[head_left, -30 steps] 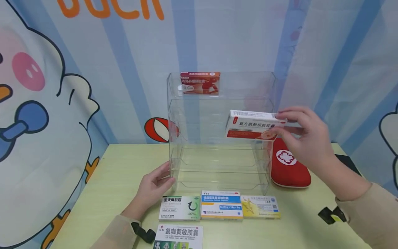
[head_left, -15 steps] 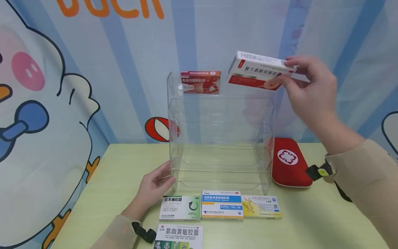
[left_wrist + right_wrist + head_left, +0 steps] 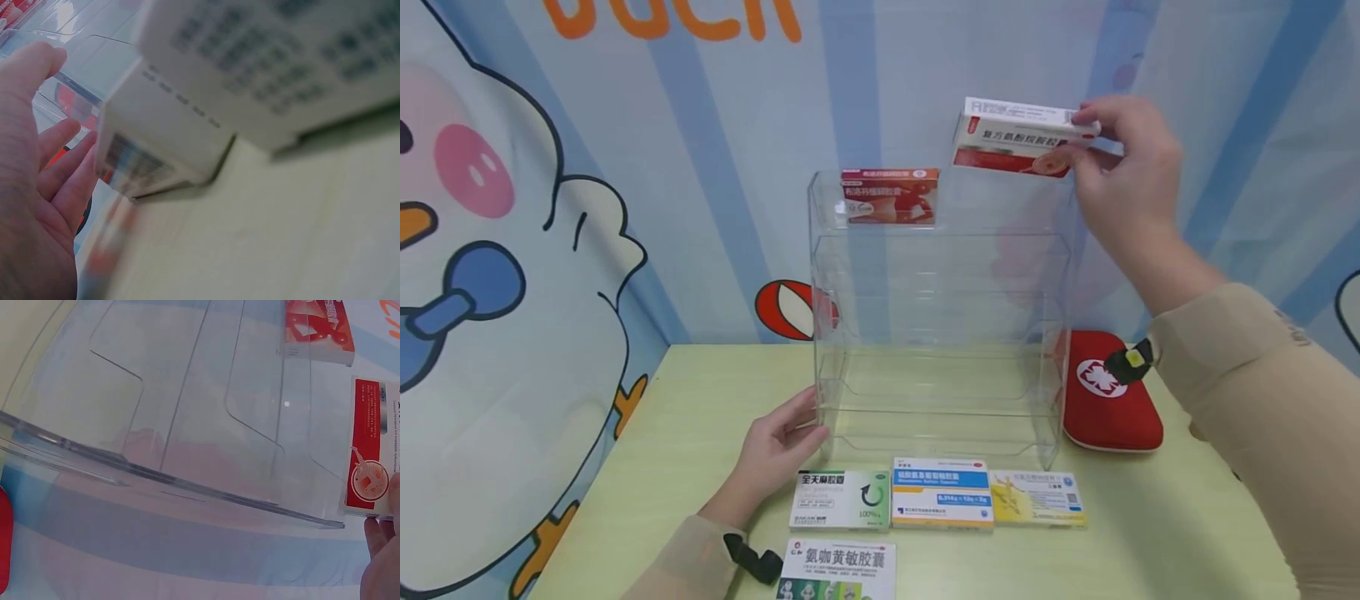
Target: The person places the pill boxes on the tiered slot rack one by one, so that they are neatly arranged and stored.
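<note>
My right hand [image 3: 1123,167] pinches the right end of a white and red medicine box [image 3: 1015,137], thumb in front and fingers behind. It holds the box above the top tier of a clear tiered rack [image 3: 940,450], right of a red medicine box [image 3: 891,197] standing in that tier. In the right wrist view, the held medicine box [image 3: 369,440] shows just past the rack's upper edge. My left hand [image 3: 778,446] holds the rack's lower left side, thumb at the front edge and fingers along the outside. In the left wrist view, blurred box ends [image 3: 169,125] lie beside this hand.
Before the rack lie a green and white box [image 3: 840,500], a blue and white box [image 3: 942,493] and a yellow and white box [image 3: 1037,498]. Another white box [image 3: 838,571] lies nearer. A red zip case [image 3: 1112,417] rests at the rack's right. A printed curtain [image 3: 722,167] hangs behind.
My right hand has lifted the white and red box from in front of the rack's middle to above its top, then slightly left. The left hand stays at the rack's side.
</note>
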Demonstrator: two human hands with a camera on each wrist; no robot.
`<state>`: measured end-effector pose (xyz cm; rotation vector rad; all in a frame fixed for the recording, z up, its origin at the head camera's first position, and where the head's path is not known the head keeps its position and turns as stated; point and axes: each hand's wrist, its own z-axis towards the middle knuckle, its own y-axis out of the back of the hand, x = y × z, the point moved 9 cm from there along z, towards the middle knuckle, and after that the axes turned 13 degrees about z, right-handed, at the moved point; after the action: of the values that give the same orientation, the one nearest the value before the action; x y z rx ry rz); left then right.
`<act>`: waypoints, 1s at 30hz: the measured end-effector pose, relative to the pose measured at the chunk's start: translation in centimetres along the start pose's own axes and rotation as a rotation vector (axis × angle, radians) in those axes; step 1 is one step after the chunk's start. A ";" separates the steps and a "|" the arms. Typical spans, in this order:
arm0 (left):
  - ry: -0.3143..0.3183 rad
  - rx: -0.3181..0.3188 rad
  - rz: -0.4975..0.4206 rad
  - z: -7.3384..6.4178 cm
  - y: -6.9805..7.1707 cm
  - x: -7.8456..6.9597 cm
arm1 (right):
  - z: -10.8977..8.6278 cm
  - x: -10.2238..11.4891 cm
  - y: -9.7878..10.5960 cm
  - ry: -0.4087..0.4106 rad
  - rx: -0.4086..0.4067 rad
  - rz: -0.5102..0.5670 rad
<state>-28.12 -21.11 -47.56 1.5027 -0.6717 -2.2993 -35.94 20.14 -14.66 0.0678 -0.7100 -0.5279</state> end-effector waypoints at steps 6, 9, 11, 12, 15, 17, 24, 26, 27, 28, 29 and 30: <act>-0.001 0.003 -0.002 0.0 -0.1 -0.2 | -0.6 -2.0 -0.8 -0.103 0.072 -0.080; -0.006 0.001 0.005 0.1 -0.1 -0.2 | -0.9 -2.7 -1.0 -0.114 0.098 -0.097; -0.010 0.000 0.007 0.1 -0.1 -0.2 | -1.0 -3.0 -1.1 -0.115 0.108 -0.095; -0.008 0.000 0.014 0.1 -0.1 -0.2 | -1.1 -3.2 -1.2 -0.115 0.110 -0.090; 0.001 -0.002 0.026 0.1 -0.1 0.0 | -1.2 -3.5 -1.3 -0.105 0.118 -0.065; 0.007 -0.002 0.031 0.1 0.0 0.0 | -1.3 -3.6 -1.4 -0.093 0.128 -0.066; 0.014 0.002 0.028 0.1 0.0 0.1 | -1.6 -4.0 -2.0 -0.066 0.176 -0.141; 0.021 0.004 0.027 0.0 0.0 0.1 | -1.7 -3.8 -2.0 -0.041 0.175 -0.146; 0.019 0.004 0.025 0.0 0.0 0.1 | -1.7 -3.7 -2.0 -0.033 0.174 -0.148; 0.018 0.005 0.025 0.0 0.0 0.0 | -1.8 -3.7 -2.0 -0.023 0.174 -0.151; 0.017 0.004 0.026 0.0 0.0 0.0 | -1.8 -3.6 -2.0 -0.014 0.174 -0.153; 0.013 0.004 0.026 0.0 -0.1 0.0 | -1.9 -3.5 -2.0 -0.010 0.176 -0.156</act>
<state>-28.11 -21.07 -47.60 1.5008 -0.6885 -2.2679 -37.84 19.91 -18.72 0.2875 -0.7640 -0.6145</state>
